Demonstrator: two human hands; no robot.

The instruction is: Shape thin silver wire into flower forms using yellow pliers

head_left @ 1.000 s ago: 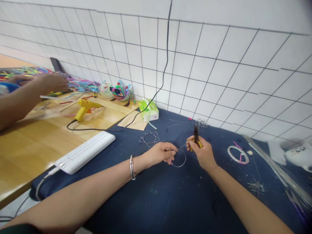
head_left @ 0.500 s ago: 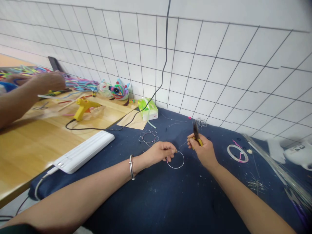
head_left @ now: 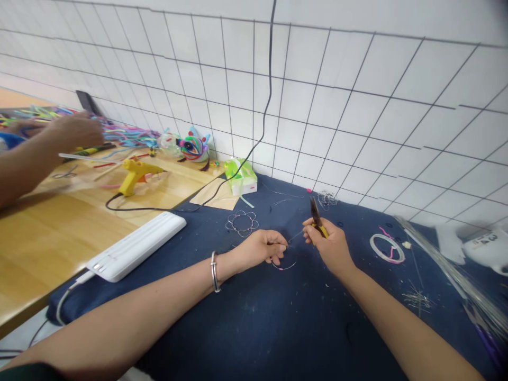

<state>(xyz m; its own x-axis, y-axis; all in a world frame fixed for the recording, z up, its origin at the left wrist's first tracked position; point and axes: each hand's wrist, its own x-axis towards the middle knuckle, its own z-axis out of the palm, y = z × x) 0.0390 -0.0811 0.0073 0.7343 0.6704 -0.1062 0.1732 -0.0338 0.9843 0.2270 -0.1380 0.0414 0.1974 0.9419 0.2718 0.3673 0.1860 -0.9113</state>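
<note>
My left hand (head_left: 266, 247) pinches a thin wire ring (head_left: 284, 269) between thumb and fingertips; a pink bead shows on its lower curve. Pliers (head_left: 316, 214) with yellow handles sit in my right hand (head_left: 328, 237), jaws pointing up and away. A fine straight length of wire (head_left: 296, 236) runs between the fingertips of both hands, and the right fingers seem to pinch its far end. Just beyond my left wrist, a flower-shaped wire piece (head_left: 234, 224) with small beads lies flat on the dark blue cloth (head_left: 262, 323).
On the left are a white power strip (head_left: 137, 247), a yellow glue gun (head_left: 135, 175), a tissue pack (head_left: 242, 177) and another person's arm (head_left: 35, 151). To the right lie a white ring-shaped coil (head_left: 375, 250), wire scraps (head_left: 418, 300) and a long wire bundle (head_left: 448, 264).
The wire ring has turned in my left hand, so its bead now shows at the bottom and less of its loop is visible. The pliers have tilted slightly left.
</note>
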